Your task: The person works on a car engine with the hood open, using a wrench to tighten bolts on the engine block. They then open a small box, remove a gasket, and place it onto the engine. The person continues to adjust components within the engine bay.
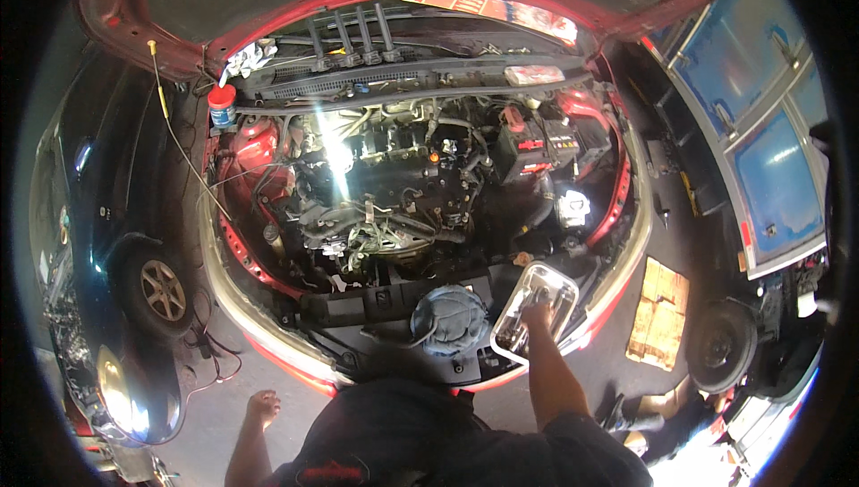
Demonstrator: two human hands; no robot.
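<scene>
Tray (564, 295): pale, rectangular, at the front edge of the engine bay, right of middle. Long axis runs away from the person, leaning slightly right. Dark parts (508, 335) lie in its near-left portion.

Right hand (539, 310) is the nearer by far: over and in the tray, reached from the near right side. Fingers point down and away; the dark parts lie left of them and nearer the body. How far the fingers are spread, or whether they grip anything, cannot tell: the hand's own back covers them.

Left hand (264, 406) hangs well apart, out to the left over the floor; fingers look loosely curled, no object visible, palm hard to read.

Just left of the tray, a round blue thing (452, 319), perhaps cloth. Beyond, the engine (394, 178), glare streaking across it. Parts in the tray too small and dark to identify.
</scene>
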